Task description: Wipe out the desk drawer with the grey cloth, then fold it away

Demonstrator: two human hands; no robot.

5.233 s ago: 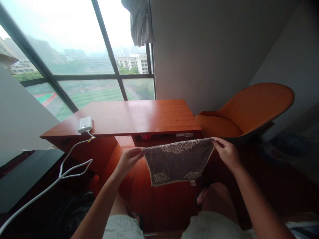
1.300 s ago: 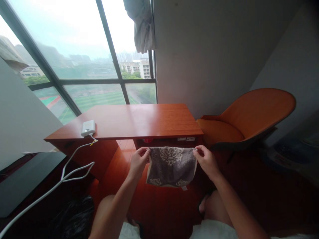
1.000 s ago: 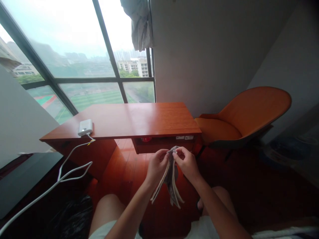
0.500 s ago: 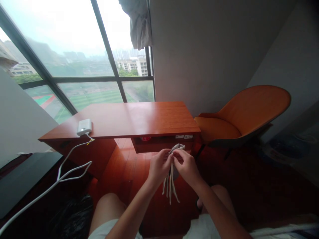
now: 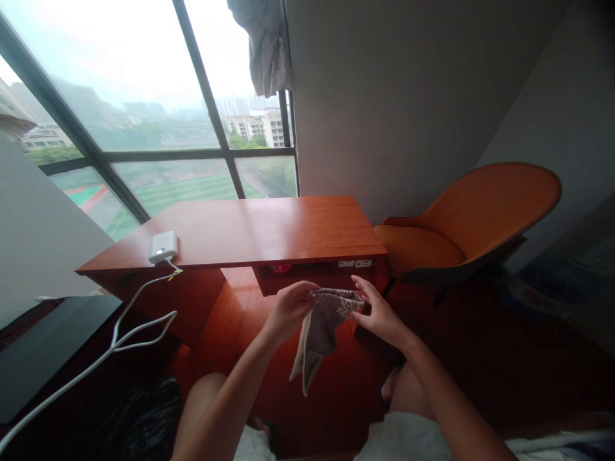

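A grey-brown patterned cloth (image 5: 324,323) with pale edging hangs folded above the floor, its lower points dangling. Its upper edge runs nearly level between my two hands. At the left end of that edge, my left hand (image 5: 291,310) is closed in a pinch on the cloth. My right hand (image 5: 382,314) has the right end, near a light leaf-like pattern, between its thumb and fingers. The index finger is lifted, while the thumb touches the cloth.
A reddish-brown desk (image 5: 288,224) stands ahead under the window, with a white adapter (image 5: 163,246) on it. A white cable (image 5: 91,365) trails down at the left. An orange chair (image 5: 500,211) is at the right. A black plastic bag (image 5: 148,410) lies lower left.
The cloth was bunched narrow with thin strips hanging down; now it is spread wider, showing its grey face. My hands have moved apart, and the right thumb and fingers have spread.
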